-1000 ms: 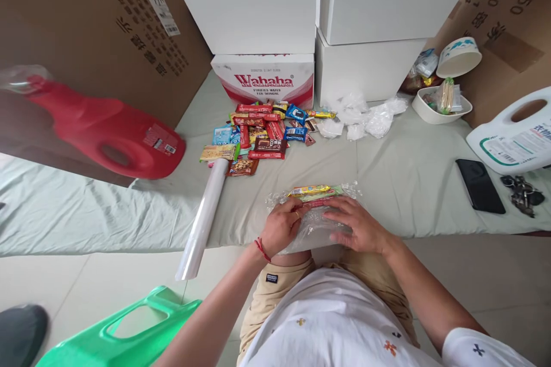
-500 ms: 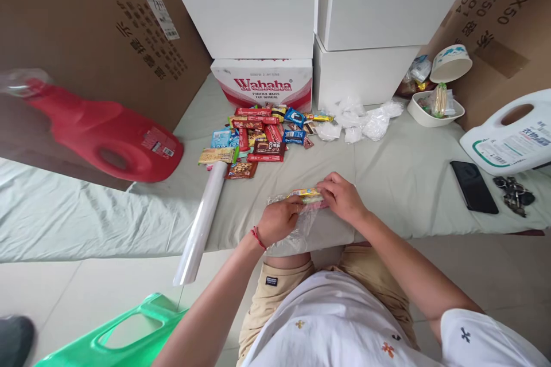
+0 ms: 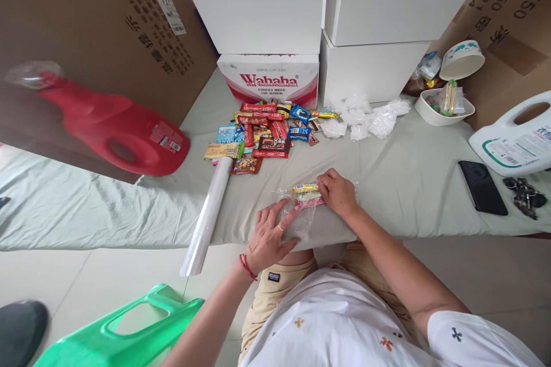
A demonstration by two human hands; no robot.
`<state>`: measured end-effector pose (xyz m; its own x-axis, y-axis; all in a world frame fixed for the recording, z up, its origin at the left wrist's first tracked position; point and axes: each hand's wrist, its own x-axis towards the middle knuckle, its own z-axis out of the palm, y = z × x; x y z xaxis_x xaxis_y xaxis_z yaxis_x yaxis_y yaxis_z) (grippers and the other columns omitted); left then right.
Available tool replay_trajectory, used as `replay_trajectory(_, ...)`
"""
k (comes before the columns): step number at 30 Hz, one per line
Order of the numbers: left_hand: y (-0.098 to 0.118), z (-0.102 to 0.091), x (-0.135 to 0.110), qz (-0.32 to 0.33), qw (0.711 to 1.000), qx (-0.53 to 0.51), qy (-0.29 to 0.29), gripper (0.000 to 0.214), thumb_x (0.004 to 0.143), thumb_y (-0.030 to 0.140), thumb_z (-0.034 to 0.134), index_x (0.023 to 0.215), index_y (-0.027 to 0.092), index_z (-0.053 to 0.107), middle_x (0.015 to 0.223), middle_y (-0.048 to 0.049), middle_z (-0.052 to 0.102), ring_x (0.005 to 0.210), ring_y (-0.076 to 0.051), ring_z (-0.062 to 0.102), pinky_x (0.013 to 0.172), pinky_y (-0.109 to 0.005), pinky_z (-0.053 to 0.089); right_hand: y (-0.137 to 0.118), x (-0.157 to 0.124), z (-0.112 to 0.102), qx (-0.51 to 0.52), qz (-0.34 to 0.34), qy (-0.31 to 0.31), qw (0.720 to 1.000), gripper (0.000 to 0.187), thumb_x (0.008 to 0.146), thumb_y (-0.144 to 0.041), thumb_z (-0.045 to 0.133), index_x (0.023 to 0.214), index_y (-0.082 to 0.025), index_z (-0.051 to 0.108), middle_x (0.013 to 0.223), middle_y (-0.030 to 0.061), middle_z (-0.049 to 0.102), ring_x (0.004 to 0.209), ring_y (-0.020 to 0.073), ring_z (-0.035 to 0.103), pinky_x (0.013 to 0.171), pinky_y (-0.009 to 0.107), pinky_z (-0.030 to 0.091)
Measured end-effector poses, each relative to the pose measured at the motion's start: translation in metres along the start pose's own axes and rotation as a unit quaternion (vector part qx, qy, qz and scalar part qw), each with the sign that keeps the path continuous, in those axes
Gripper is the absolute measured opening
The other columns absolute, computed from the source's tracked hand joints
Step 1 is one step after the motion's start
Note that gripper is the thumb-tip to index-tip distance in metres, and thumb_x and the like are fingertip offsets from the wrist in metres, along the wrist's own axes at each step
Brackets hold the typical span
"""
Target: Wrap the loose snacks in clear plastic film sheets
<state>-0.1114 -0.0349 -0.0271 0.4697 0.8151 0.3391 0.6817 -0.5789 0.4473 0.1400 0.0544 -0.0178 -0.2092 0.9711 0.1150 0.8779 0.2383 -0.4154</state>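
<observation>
A few wrapped snack bars (image 3: 305, 188), yellow, pale green and pink, lie side by side on clear plastic film (image 3: 306, 222) near the front edge of the cloth. My right hand (image 3: 339, 194) is closed on their right end, fingertips pressed together there. My left hand (image 3: 272, 235) has its fingers spread, with the fingertips at the left edge of the film. Some of the film is crumpled below the bars. To the left, a roll of clear film (image 3: 207, 215) lies slanting over the cloth's front edge. A pile of colourful packaged snacks (image 3: 270, 146) sits beyond my hands.
White boxes and a Wahaha carton (image 3: 271, 79) stand behind the pile. Crumpled white plastic bags (image 3: 379, 117) lie right of it. A red jug (image 3: 116, 126) is at left; a white bottle (image 3: 512, 140), black phone (image 3: 482, 188) and keys (image 3: 525, 196) are at right. A green jug (image 3: 124, 332) stands below.
My left hand has let go of the bars, moved down and left, and spread its fingers. More of the bars now shows. My right hand stays on their right end.
</observation>
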Motion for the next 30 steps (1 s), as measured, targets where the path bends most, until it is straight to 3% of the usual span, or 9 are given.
replay_trajectory(5,-0.004,0.021,0.023,-0.033,0.996,-0.007,0.084,0.02,0.098,0.036,0.062,0.11,0.028,0.076,0.108,-0.0062,0.077,0.121,-0.028,0.063,0.119,-0.053,0.034,-0.001,0.001,0.0,-0.017,0.002,-0.002,1.0,0.03,0.106,-0.031,0.047,0.109,-0.024,0.075,0.111,0.0055,0.069,0.083,0.0169,0.062,0.059,0.029,0.031)
replay_trajectory(8,-0.015,0.022,0.04,-0.229,0.961,0.005,0.158,0.032,0.103,0.035,0.049,0.088,0.021,0.074,0.086,-0.0071,0.074,0.095,-0.025,0.067,0.1,-0.045,0.048,-0.002,0.001,0.0,-0.015,0.011,-0.009,1.0,0.031,0.107,-0.033,0.046,0.108,-0.024,0.076,0.111,0.0044,0.069,0.084,0.0162,0.062,0.06,0.028,0.03)
replay_trajectory(12,-0.025,0.021,0.054,-0.395,0.904,0.123,0.11,0.026,0.092,0.04,0.063,0.089,0.017,0.075,0.098,-0.0149,0.071,0.11,-0.037,0.06,0.096,-0.054,0.048,-0.002,0.001,0.001,-0.008,0.022,-0.013,1.0,0.031,0.107,-0.033,0.046,0.108,-0.024,0.076,0.112,0.0042,0.068,0.085,0.0161,0.062,0.062,0.027,0.031)
replay_trajectory(15,-0.023,0.024,0.058,-0.356,0.915,0.149,0.114,0.035,0.091,0.032,0.064,0.12,0.016,0.072,0.134,-0.0192,0.062,0.135,-0.04,0.048,0.11,-0.058,0.04,-0.001,0.002,0.0,0.007,0.024,-0.017,1.0,0.03,0.106,-0.033,0.048,0.107,-0.023,0.076,0.11,0.005,0.068,0.084,0.0167,0.062,0.063,0.027,0.033)
replay_trajectory(18,-0.02,0.026,0.057,-0.291,0.939,0.148,0.109,0.027,0.094,0.027,0.058,0.115,0.019,0.073,0.145,-0.015,0.058,0.151,-0.039,0.033,0.122,-0.058,0.028,0.006,0.007,-0.004,0.062,0.004,-0.031,0.998,0.029,0.104,-0.031,0.051,0.103,-0.021,0.077,0.104,0.0055,0.068,0.083,0.017,0.062,0.068,0.026,0.039)
replay_trajectory(22,-0.02,0.025,0.056,-0.283,0.947,0.144,0.055,0.024,0.101,0.028,0.048,0.101,0.018,0.07,0.122,-0.0154,0.067,0.128,-0.035,0.055,0.106,-0.052,0.044,0.031,0.021,-0.014,0.179,-0.017,-0.062,0.982,0.018,0.095,-0.024,0.061,0.098,-0.02,0.078,0.094,0.0038,0.071,0.079,0.016,0.063,0.075,0.026,0.045)
replay_trajectory(25,-0.022,0.025,0.055,-0.287,0.946,0.15,0.029,0.029,0.104,0.027,0.041,0.104,0.017,0.068,0.106,-0.0145,0.07,0.105,-0.032,0.063,0.09,-0.046,0.049,0.058,0.029,-0.027,0.153,0.035,-0.048,0.987,0.017,0.089,-0.016,0.064,0.097,-0.019,0.078,0.094,0.0044,0.073,0.08,0.0173,0.064,0.077,0.028,0.047)
replay_trajectory(28,-0.026,0.027,0.054,-0.271,0.953,0.132,0.026,0.025,0.103,0.026,0.043,0.101,0.018,0.067,0.099,-0.0123,0.072,0.099,-0.03,0.063,0.087,-0.042,0.048,0.065,0.026,-0.041,0.035,0.113,0.037,0.992,0.023,0.09,-0.013,0.058,0.099,-0.019,0.079,0.097,0.0082,0.073,0.083,0.0215,0.064,0.079,0.032,0.048)
replay_trajectory(30,-0.028,0.028,0.053,-0.262,0.957,0.116,0.033,0.022,0.102,0.028,0.046,0.1,0.019,0.067,0.096,-0.011,0.072,0.096,-0.029,0.062,0.086,-0.04,0.048,0.05,0.015,-0.047,0.004,0.088,0.112,0.99,0.027,0.096,-0.017,0.053,0.107,-0.018,0.078,0.101,0.0109,0.072,0.089,0.0247,0.063,0.082,0.036,0.049)
